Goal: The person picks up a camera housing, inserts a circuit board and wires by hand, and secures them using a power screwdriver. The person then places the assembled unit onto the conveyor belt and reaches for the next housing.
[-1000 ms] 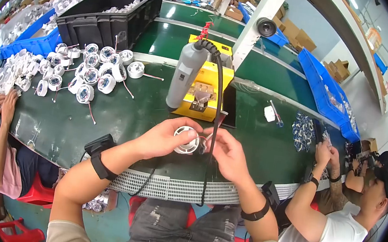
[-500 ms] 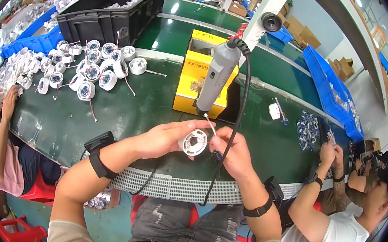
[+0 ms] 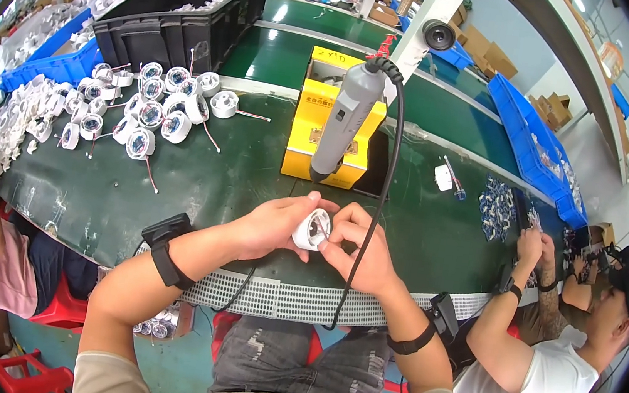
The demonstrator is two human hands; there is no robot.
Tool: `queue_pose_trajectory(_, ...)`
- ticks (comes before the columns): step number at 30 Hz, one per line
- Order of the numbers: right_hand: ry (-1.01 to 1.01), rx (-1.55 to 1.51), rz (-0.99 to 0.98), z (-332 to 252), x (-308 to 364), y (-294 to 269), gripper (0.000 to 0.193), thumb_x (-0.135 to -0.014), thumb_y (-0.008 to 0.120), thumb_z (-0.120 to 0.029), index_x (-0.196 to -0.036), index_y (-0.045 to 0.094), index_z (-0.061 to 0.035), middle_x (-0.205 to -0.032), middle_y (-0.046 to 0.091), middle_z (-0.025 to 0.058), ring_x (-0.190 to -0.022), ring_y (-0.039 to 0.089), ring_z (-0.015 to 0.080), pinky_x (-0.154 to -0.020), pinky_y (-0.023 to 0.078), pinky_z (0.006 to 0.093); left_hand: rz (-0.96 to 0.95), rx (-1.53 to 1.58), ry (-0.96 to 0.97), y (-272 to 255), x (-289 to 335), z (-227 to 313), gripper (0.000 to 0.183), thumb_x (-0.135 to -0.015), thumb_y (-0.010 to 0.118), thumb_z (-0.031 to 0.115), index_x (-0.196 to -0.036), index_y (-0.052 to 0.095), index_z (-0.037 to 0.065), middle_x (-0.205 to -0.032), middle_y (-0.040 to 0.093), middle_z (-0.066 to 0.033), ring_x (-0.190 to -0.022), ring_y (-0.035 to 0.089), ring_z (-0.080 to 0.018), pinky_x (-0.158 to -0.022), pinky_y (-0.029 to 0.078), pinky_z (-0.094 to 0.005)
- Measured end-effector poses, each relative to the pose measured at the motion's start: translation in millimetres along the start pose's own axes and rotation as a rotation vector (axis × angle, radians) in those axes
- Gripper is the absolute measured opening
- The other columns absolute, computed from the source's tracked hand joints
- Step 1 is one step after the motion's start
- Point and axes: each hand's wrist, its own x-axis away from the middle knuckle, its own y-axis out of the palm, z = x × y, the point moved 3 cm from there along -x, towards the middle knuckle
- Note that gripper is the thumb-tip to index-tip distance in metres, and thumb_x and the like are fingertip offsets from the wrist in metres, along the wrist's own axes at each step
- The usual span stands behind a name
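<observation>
My left hand (image 3: 270, 228) is closed round a small white round plastic housing (image 3: 302, 234), its open side tilted to the right. At that opening, the fingers of my right hand (image 3: 364, 253) are pinched on a thin wire (image 3: 324, 230), with the fingertips at the housing's rim. Whatever else the right fingers hold is hidden. Just above both hands hangs a grey electric screwdriver (image 3: 350, 123), touched by neither. Behind it stands a yellow box-shaped device (image 3: 307, 137) on the green bench.
Several white housings with wires (image 3: 150, 114) lie left, before a black crate (image 3: 178, 30). The screwdriver's black cable (image 3: 390, 174) drops past my right hand. A loose white housing (image 3: 443, 178) and a pile of small blue boards (image 3: 496, 211) lie right. Co-workers sit on both sides.
My right hand has brought the wire and small dark board up to the housing; the board no longer shows. The housing has turned more sideways. The co-worker's hands at left have moved back.
</observation>
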Motion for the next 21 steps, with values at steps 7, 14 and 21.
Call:
queue_pose_trajectory(7, 0.16, 0.121, 0.162, 5, 6, -6, 0.023, -0.075, 0.076, -0.01, -0.087, 0.058, -0.0031, -0.085, 0.052, 0.0092, -0.074, 0.056, 0.0197, -0.063, 0.046, 0.0301, 0.05, 0.068, 0.043, 4, -4, 3, 0.045, -0.102, 0.042, 0.035, -0.134, 0.048, 0.004, -0.111, 0.061, -0.0069, -0.099, 0.061, -0.0171, -0.081, 0.056, -0.0346)
queue_pose_trajectory(14, -0.09, 0.215, 0.348, -1, 13, -18, 0.016, -0.085, 0.07, -0.007, -0.099, 0.066, -0.0024, -0.086, 0.065, 0.0093, -0.069, 0.064, 0.0187, -0.06, 0.052, 0.0272, 0.064, 0.185, 0.201, -1, 0, 5, 0.04, -0.101, 0.047, 0.028, -0.132, 0.049, 0.002, -0.113, 0.06, -0.0064, -0.104, 0.06, -0.0177, -0.09, 0.053, -0.0386)
queue_pose_trajectory(21, 0.254, -0.661, 0.274, 3, 10, -4, 0.017, -0.093, 0.057, -0.002, -0.107, 0.064, 0.0057, -0.091, 0.063, 0.0084, -0.066, 0.062, 0.0127, -0.058, 0.053, 0.0243, -0.175, 0.249, 0.346, 13, 3, 12, 0.044, -0.096, 0.056, 0.021, -0.134, 0.045, 0.003, -0.119, 0.059, -0.0117, -0.108, 0.058, -0.0236, -0.096, 0.045, -0.0405)
